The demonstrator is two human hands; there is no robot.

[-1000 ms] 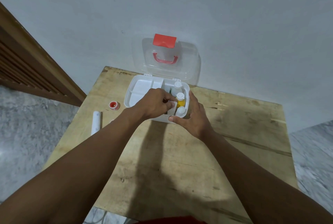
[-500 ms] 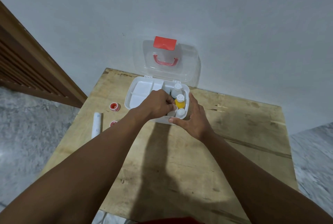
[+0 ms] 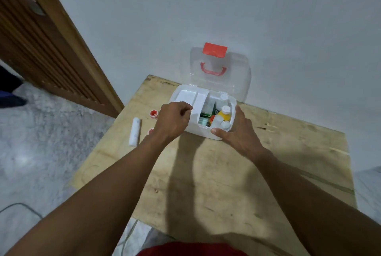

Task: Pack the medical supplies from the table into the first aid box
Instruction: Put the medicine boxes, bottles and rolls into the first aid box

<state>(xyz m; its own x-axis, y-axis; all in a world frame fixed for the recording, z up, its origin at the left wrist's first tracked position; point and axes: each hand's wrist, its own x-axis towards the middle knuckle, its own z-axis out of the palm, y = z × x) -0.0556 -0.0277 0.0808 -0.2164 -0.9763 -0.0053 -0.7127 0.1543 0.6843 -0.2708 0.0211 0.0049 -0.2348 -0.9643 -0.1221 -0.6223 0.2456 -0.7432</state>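
The white first aid box (image 3: 206, 133) stands open at the table's far edge, its clear lid (image 3: 239, 74) with red latch and handle leaning on the wall. Inside, a white tray (image 3: 186, 96) covers the left half. The right half holds a yellow bottle (image 3: 223, 114), white bottles (image 3: 223, 99) and green packets (image 3: 204, 120). My left hand (image 3: 173, 120) hovers at the box's front left, fingers curled against the tray's near edge, nothing visible in them. My right hand (image 3: 237, 134) grips the box's front right corner. On the table left of the box lie a white roll (image 3: 135, 131) and a red tape roll (image 3: 153, 113).
A second small red item (image 3: 151, 131) peeks out behind my left wrist. The wooden table (image 3: 206, 183) is bare in front of the box. A slatted wooden door (image 3: 47, 49) stands at the left, and a cable (image 3: 20, 206) runs over the marble floor.
My left hand has drawn back to the left out of the box's right compartment, uncovering the bottles and packets. My right hand stays on the box's corner.
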